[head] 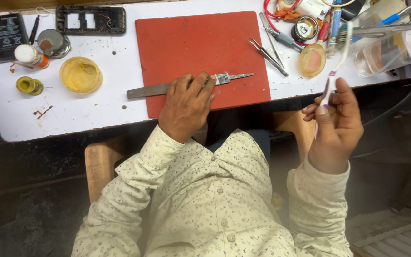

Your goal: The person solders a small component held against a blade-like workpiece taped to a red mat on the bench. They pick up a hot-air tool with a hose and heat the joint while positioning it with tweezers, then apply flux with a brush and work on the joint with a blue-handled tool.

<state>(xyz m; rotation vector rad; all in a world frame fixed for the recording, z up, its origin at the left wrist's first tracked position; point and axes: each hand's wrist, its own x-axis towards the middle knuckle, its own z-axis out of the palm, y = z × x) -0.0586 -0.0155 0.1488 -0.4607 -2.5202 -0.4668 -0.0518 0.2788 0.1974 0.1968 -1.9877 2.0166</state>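
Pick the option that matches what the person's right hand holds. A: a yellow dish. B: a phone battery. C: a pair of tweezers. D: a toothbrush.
D: the right hand grips a toothbrush by its white and purple handle, bristles up, off the table's edge, while the left hand rests on a flat metal tool lying across the red mat.

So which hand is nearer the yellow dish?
Left. The left hand rests on a metal file at the red mat's lower edge, just right of the yellow dish. The right hand holds a toothbrush off the table's far right.
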